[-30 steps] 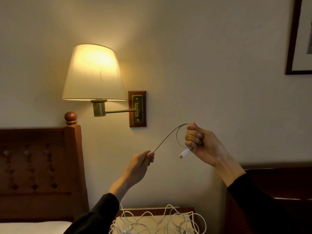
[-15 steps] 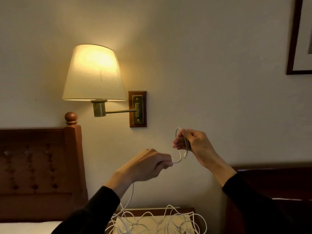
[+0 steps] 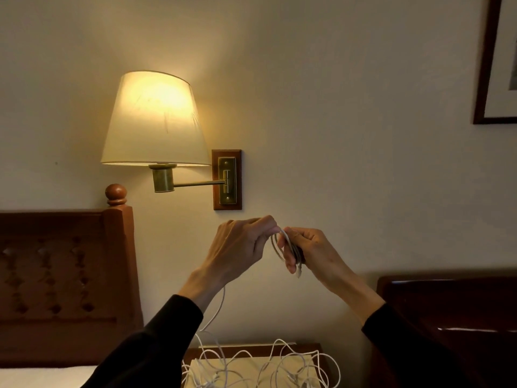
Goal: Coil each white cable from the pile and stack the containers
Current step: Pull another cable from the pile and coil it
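Mid-coil on one white cable (image 3: 280, 245): first loops gripped in the right hand (image 3: 313, 252), feed pinched by the left hand (image 3: 242, 247) touching it, slack dropping below the left wrist to the pile (image 3: 260, 368) beneath both hands. Next, probably: slide left down, bring another loop across

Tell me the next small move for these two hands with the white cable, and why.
Probably the left hand should slide back down the white cable and bring up another loop. The right hand already holds a few turns with the plug end hanging below its fingers, while a long slack run still trails from under the left hand to the cable pile below.
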Demonstrator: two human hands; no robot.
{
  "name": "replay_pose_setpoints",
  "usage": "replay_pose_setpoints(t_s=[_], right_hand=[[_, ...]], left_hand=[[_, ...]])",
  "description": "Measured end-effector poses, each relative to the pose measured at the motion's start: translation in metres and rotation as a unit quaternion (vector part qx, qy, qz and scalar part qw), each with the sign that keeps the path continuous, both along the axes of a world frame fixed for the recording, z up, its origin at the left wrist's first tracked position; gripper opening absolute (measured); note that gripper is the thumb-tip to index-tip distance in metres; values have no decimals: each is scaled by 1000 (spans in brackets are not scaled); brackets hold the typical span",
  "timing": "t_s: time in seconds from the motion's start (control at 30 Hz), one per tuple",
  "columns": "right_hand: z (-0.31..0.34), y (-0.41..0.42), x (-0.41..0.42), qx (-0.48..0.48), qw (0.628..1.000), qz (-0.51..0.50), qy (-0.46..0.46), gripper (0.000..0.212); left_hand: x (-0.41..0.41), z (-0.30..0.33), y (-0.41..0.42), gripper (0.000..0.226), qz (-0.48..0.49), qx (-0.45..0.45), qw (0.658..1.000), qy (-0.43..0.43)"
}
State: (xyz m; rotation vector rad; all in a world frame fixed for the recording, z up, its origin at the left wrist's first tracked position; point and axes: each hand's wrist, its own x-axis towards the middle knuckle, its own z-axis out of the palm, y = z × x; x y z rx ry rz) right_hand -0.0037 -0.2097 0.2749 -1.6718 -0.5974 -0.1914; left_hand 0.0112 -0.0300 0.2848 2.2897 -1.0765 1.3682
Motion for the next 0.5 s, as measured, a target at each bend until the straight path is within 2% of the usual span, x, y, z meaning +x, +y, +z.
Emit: replay_pose_setpoints(t_s=[0.2, 0.37, 0.5], right_hand=[[8, -3, -3, 93, 989, 84, 75, 38], [21, -9, -7, 239, 941, 185, 153, 40], [35, -24, -2, 295, 921, 207, 151, 28]], left_hand=[[7, -1, -6, 27, -18, -66, 997, 26], [19, -9, -3, 35, -97, -129, 979, 121], [26, -33, 3, 31, -106, -174, 960, 192]])
